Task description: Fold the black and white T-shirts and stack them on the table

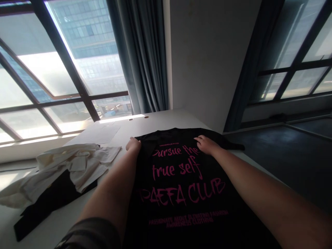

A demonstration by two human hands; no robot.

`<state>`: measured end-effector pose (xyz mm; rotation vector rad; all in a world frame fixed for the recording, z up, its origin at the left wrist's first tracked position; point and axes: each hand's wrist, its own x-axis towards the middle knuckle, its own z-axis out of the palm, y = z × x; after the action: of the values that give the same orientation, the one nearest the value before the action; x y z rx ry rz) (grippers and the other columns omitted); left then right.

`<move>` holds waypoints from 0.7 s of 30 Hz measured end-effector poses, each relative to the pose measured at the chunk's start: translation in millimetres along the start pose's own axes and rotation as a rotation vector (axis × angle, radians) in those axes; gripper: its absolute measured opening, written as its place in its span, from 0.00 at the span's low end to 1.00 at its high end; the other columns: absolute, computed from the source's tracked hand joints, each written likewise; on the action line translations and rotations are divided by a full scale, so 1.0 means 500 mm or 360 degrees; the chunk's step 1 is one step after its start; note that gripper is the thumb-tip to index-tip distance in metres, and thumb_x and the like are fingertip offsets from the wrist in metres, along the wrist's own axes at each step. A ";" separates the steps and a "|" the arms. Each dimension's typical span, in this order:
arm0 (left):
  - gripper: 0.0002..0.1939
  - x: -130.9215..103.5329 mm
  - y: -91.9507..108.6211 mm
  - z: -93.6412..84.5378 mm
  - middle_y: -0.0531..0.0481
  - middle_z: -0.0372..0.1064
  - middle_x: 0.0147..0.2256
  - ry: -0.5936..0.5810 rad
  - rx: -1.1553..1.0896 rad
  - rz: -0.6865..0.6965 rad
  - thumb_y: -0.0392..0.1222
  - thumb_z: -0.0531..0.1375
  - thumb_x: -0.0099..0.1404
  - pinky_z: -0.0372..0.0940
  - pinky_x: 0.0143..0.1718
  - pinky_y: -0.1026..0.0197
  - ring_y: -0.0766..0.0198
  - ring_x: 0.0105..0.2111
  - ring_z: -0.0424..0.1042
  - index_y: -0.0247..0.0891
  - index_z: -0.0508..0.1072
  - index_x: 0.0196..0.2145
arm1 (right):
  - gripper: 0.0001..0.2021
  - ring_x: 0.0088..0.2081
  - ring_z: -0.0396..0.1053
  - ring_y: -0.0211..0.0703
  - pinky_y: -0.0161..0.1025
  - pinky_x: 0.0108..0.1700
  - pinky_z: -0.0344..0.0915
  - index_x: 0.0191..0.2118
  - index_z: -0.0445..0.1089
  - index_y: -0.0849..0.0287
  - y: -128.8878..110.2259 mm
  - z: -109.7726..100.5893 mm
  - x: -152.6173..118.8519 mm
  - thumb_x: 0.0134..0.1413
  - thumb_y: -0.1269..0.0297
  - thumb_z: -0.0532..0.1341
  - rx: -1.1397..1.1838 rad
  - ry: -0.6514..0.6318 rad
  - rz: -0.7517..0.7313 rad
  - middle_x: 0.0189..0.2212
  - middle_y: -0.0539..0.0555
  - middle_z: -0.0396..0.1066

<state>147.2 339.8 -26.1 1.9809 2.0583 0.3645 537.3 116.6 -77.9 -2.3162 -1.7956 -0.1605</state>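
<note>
A black T-shirt (178, 190) with pink lettering lies spread on the white table, its collar end away from me. My left hand (133, 143) is closed on its left edge near the shoulder, thumb on top of the cloth. On the shirt's upper right, beside the top line of large lettering, my right hand (204, 144) is closed with its fingertips pinching the fabric. The right sleeve reaches out past that hand to the table's right edge. No left sleeve shows spread out beyond my left hand.
Crumpled white and black clothes (85, 162) are heaped on the table's left side. Pale sheets (103, 133) lie behind them. The white table (166, 119) has two round holes near its far edge, by a grey-blue curtain (145, 55), a wall pillar and windows.
</note>
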 end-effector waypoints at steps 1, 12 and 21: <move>0.27 0.005 0.000 -0.001 0.22 0.72 0.56 -0.0008 0.0002 0.0009 0.52 0.57 0.72 0.70 0.49 0.45 0.37 0.57 0.74 0.29 0.68 0.60 | 0.27 0.64 0.66 0.54 0.45 0.69 0.59 0.69 0.67 0.62 -0.004 -0.002 -0.001 0.69 0.65 0.50 -0.0003 -0.0003 0.0002 0.66 0.63 0.62; 0.18 0.069 -0.052 -0.026 0.26 0.74 0.54 0.0150 0.0142 0.0142 0.38 0.53 0.73 0.69 0.51 0.45 0.40 0.55 0.75 0.32 0.70 0.57 | 0.28 0.68 0.60 0.59 0.52 0.71 0.55 0.72 0.62 0.60 -0.056 -0.006 0.006 0.73 0.58 0.48 -0.0116 -0.0117 -0.0115 0.70 0.64 0.57; 0.30 0.069 -0.108 -0.083 0.26 0.57 0.68 0.0340 0.0319 0.0299 0.48 0.56 0.73 0.58 0.64 0.37 0.34 0.69 0.56 0.32 0.60 0.67 | 0.33 0.76 0.41 0.59 0.64 0.74 0.41 0.77 0.50 0.46 -0.153 0.012 0.088 0.73 0.43 0.47 0.0044 -0.0405 -0.0055 0.76 0.55 0.42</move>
<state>80.8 372.0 -6.9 2.3572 2.1113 0.4399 474.2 177.7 -67.2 -2.3772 -1.9388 0.1605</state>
